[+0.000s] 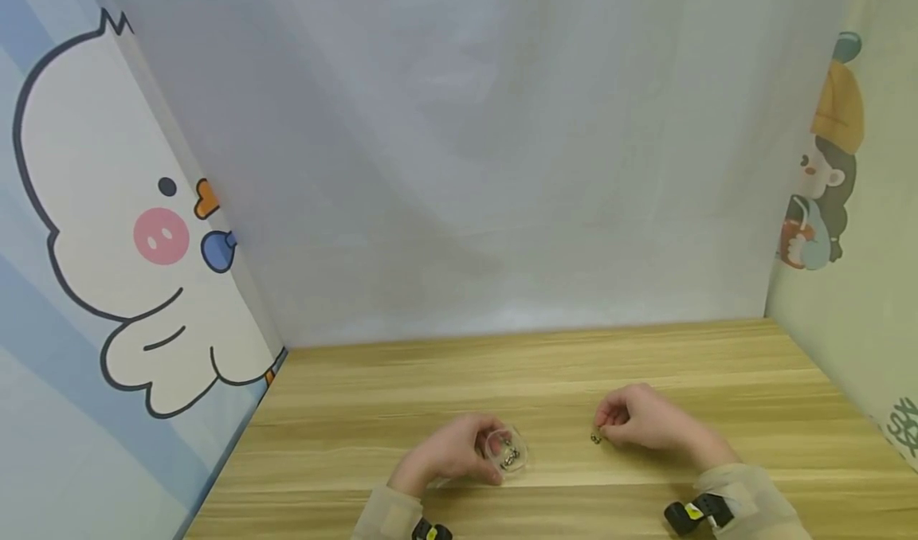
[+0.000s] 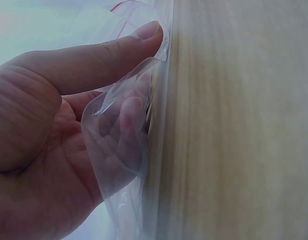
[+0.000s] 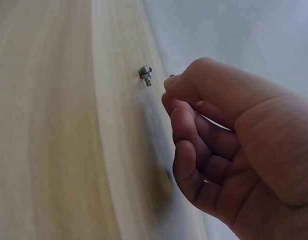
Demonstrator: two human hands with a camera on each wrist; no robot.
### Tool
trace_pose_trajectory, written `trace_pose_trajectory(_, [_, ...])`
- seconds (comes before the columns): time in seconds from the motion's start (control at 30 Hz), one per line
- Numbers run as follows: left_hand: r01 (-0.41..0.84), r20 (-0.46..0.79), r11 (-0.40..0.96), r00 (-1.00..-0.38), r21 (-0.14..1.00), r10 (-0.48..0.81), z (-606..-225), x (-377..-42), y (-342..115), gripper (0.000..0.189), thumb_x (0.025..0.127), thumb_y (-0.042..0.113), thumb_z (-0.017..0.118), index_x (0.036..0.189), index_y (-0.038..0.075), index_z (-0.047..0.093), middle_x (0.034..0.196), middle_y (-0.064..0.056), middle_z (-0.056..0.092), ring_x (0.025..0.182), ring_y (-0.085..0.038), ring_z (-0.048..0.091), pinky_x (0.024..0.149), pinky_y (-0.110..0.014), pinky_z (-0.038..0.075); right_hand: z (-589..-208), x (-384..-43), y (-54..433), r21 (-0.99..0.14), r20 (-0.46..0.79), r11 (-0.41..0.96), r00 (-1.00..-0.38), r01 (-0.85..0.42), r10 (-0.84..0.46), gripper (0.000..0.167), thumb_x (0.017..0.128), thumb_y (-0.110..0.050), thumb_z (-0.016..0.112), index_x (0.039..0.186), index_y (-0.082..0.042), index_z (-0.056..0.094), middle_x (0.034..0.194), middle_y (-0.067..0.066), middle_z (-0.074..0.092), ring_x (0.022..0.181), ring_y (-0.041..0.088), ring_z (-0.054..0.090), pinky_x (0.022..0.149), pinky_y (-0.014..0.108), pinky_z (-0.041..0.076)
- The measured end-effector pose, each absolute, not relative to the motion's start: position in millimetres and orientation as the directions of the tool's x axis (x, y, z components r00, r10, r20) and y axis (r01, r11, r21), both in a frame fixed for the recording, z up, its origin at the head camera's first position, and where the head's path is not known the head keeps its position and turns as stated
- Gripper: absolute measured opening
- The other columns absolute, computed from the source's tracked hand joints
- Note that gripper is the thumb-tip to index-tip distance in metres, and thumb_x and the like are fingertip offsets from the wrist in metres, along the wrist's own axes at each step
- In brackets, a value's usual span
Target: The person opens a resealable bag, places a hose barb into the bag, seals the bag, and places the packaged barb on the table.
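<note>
My left hand holds a clear plastic zip bag between thumb and fingers; a red line runs along its top edge. Several small shiny metal pieces show inside it in the head view. To the right, my right hand is low over the table with thumb and forefinger pinched together. A dark speck of a small metal piece pokes out at these fingertips, mostly hidden by them. Just beyond, a little cluster of metal hardware sits on the wooden surface.
The wood-grain table extends under both hands. A pale grey curtain hangs behind it, with printed cartoon panels at the left and right sides. Each wrist wears a black camera on a strap over the sleeve.
</note>
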State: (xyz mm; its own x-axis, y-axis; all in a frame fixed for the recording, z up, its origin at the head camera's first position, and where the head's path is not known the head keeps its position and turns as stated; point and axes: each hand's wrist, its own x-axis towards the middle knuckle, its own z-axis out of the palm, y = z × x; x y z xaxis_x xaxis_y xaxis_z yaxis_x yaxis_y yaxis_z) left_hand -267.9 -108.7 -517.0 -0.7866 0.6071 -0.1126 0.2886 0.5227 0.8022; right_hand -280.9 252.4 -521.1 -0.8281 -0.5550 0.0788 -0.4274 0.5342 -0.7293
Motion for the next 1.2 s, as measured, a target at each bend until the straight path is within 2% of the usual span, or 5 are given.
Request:
trace_pose_trajectory(0.27, [0.297, -0.106, 0.520, -0.784, 0.801, 0.611, -515.9, -266.3, -108.1, 0.054, 0.073, -0.003, 0.095, 0.120, 0.008, 0.071, 0.095, 0.004, 0.067, 0.083, -0.008, 0.061, 0.078, -0.025, 0.053, -516.9, -278.5, 245.0, -0.727, 0.093, 0.533, -0.831, -0.433, -0.548, 0.009, 0.093, -0.011, 0.081, 0.092, -0.018, 0.075, 0.084, -0.009, 0.070, 0.077, 0.007, 0.064, 0.070, 0.026, 0.056])
trace_pose_trajectory(0.8, [0.300, -0.104, 0.523, -0.786, 0.798, 0.609, -513.4, -263.3, -107.5, 0.054, 0.073, -0.003, 0.095, 0.120, 0.008, 0.072, 0.095, 0.002, 0.067, 0.084, -0.010, 0.061, 0.076, -0.025, 0.053, -513.5, -270.5, 212.8, -0.731, 0.124, 0.492, -0.800, -0.474, -0.587, 0.008, 0.091, -0.009, 0.080, 0.094, -0.015, 0.077, 0.082, -0.012, 0.069, 0.075, 0.005, 0.064, 0.068, 0.027, 0.057])
trace_pose_trajectory(1.2, [0.315, -0.082, 0.498, -0.777, 0.808, 0.624, -517.9, -268.0, -107.2, 0.053, 0.073, -0.003, 0.095, 0.120, 0.008, 0.072, 0.094, 0.003, 0.066, 0.082, -0.007, 0.060, 0.075, -0.024, 0.052, -504.8, -266.1, 178.9, -0.754, 0.150, 0.442, -0.783, -0.485, -0.603, 0.008, 0.089, -0.007, 0.080, 0.092, -0.014, 0.077, 0.080, -0.012, 0.069, 0.073, 0.005, 0.065, 0.068, 0.027, 0.058])
